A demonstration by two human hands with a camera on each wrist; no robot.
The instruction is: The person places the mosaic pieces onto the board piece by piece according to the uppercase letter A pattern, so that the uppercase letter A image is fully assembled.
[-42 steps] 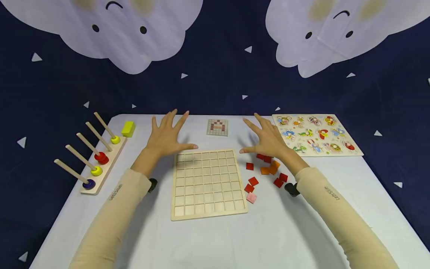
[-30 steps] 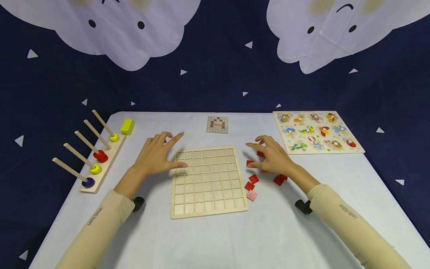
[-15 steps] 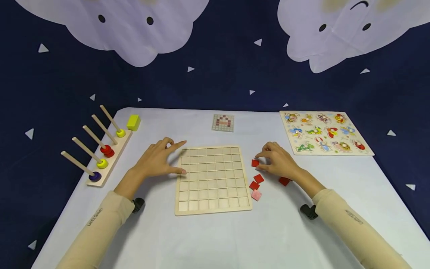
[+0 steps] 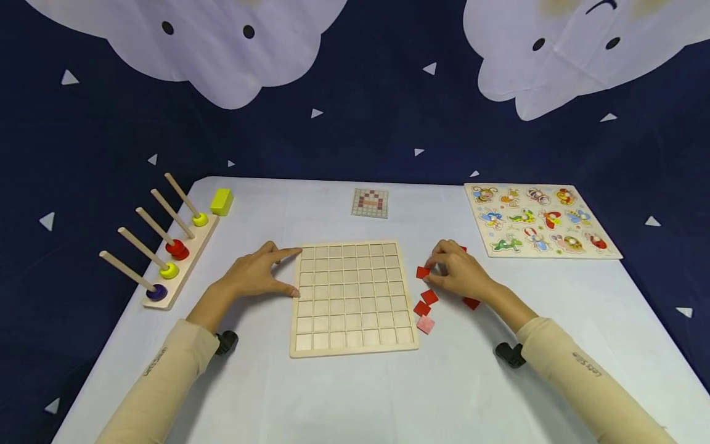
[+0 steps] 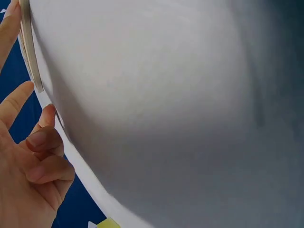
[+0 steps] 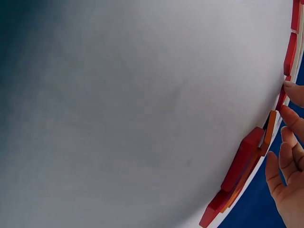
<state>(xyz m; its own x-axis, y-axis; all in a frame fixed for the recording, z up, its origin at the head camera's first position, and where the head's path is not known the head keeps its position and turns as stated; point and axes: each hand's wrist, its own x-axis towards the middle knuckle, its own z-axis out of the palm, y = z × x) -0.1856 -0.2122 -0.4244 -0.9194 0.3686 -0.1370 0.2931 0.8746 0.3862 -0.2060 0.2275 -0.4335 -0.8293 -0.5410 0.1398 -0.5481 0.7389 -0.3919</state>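
Note:
A pale wooden grid board (image 4: 355, 299) lies flat on the white table. My left hand (image 4: 252, 271) is at its left edge, thumb and index finger stretched apart and touching the rim; in the left wrist view the other fingers (image 5: 50, 168) are bent and hold nothing. Right of the board, my right hand (image 4: 457, 268) pinches a small red square tile (image 4: 423, 272) between thumb and fingertip, with the tile still low at the table. Nearer me are more red tiles (image 4: 429, 297) and a pink tile (image 4: 425, 324). Orange tiles (image 6: 269, 133) show in the right wrist view, hidden by my hand from above.
Behind the board lies a small pattern card (image 4: 370, 203). At the left stands a peg stand (image 4: 185, 259) with coloured rings, with a yellow-green block (image 4: 222, 201) behind it. An insect puzzle board (image 4: 540, 219) lies at the back right, before a dark blue curtain (image 4: 366, 135).
Both hands have come down from above the table. The left has reached the board's left edge; the right has gone to the tiles and closed its fingertips on a red tile.

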